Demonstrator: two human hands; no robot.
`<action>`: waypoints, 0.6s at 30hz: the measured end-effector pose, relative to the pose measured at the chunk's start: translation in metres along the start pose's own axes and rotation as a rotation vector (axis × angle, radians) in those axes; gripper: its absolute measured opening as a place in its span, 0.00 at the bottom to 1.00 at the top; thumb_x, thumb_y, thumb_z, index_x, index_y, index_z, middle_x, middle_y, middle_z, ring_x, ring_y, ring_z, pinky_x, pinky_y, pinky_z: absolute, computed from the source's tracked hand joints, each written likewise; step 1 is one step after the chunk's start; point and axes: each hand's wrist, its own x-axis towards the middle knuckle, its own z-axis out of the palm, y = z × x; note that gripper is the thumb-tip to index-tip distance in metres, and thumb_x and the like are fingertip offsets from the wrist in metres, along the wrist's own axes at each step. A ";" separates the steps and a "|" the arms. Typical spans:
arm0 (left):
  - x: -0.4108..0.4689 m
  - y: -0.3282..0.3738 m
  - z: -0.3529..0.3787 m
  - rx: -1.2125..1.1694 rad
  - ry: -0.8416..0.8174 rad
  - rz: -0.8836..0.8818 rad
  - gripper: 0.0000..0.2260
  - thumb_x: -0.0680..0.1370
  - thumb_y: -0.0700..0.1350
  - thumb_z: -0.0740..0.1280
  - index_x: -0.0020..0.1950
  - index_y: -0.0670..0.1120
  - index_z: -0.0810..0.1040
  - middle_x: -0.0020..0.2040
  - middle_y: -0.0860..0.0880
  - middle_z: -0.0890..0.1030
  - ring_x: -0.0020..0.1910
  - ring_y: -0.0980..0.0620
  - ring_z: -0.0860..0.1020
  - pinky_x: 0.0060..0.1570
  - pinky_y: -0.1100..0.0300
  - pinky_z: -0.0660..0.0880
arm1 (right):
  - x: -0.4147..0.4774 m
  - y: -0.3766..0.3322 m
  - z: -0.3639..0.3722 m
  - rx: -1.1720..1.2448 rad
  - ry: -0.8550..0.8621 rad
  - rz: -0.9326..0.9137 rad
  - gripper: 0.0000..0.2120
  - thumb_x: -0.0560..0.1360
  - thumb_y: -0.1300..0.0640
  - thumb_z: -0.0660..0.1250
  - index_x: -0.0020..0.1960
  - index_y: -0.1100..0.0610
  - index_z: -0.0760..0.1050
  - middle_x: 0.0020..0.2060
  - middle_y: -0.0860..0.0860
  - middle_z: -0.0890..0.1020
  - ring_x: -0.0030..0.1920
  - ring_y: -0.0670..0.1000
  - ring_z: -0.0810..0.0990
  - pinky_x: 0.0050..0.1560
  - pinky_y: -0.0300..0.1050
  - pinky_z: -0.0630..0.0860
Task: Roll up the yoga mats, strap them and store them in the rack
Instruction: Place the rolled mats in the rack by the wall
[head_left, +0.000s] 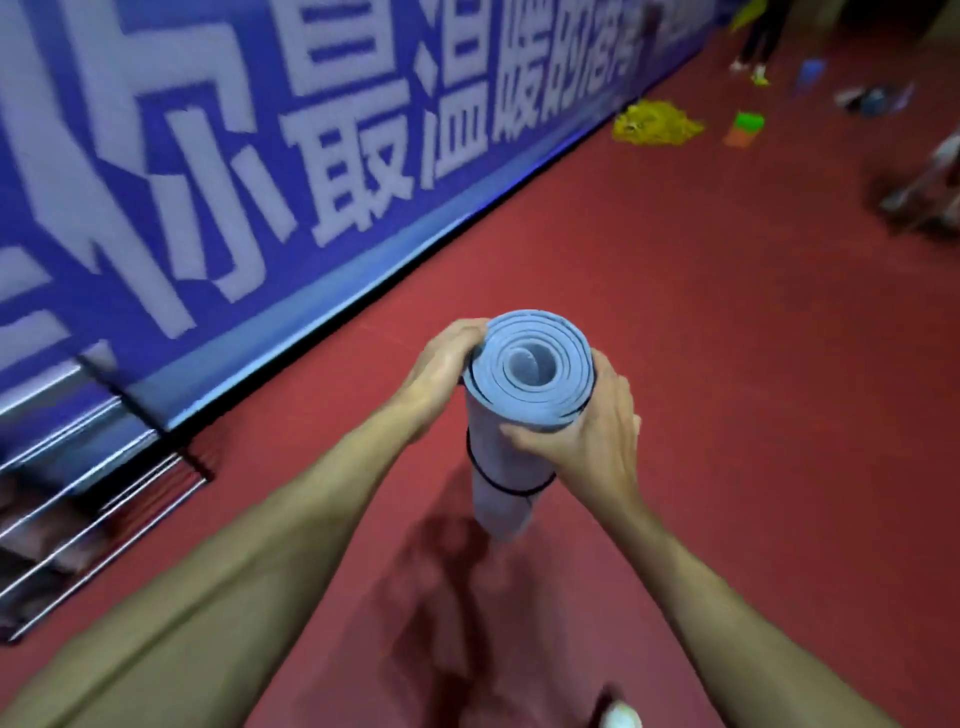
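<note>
The rolled blue mat (527, 374) is upright at centre. The left hand (441, 374) and right hand (592, 431) both curl round its top, and a black strap (511, 488) loops it lower down. A firm squeeze should stop the coils loosening on the swing toward the metal rack (93, 499) at eight o'clock. The floor (727, 364) is red; a blue banner (260, 156) runs from nine to one o'clock.
</note>
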 end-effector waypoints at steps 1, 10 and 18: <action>-0.006 0.004 -0.028 -0.023 0.000 0.014 0.14 0.81 0.44 0.56 0.62 0.47 0.77 0.54 0.55 0.79 0.45 0.66 0.77 0.43 0.72 0.71 | 0.005 -0.019 0.013 0.022 -0.014 -0.033 0.48 0.47 0.30 0.69 0.65 0.46 0.66 0.56 0.43 0.74 0.60 0.51 0.71 0.57 0.51 0.70; -0.086 -0.031 -0.227 -0.172 0.297 0.107 0.37 0.64 0.56 0.77 0.70 0.50 0.68 0.67 0.54 0.75 0.68 0.58 0.70 0.68 0.56 0.67 | 0.019 -0.174 0.148 0.461 -0.316 -0.242 0.43 0.51 0.50 0.85 0.62 0.52 0.69 0.53 0.42 0.71 0.60 0.46 0.72 0.56 0.29 0.66; -0.120 -0.040 -0.338 0.075 0.756 -0.040 0.42 0.54 0.49 0.82 0.65 0.52 0.69 0.63 0.53 0.76 0.63 0.57 0.75 0.60 0.58 0.75 | 0.040 -0.272 0.286 0.701 -0.844 -0.253 0.49 0.43 0.38 0.79 0.63 0.47 0.72 0.59 0.50 0.77 0.57 0.44 0.78 0.59 0.48 0.77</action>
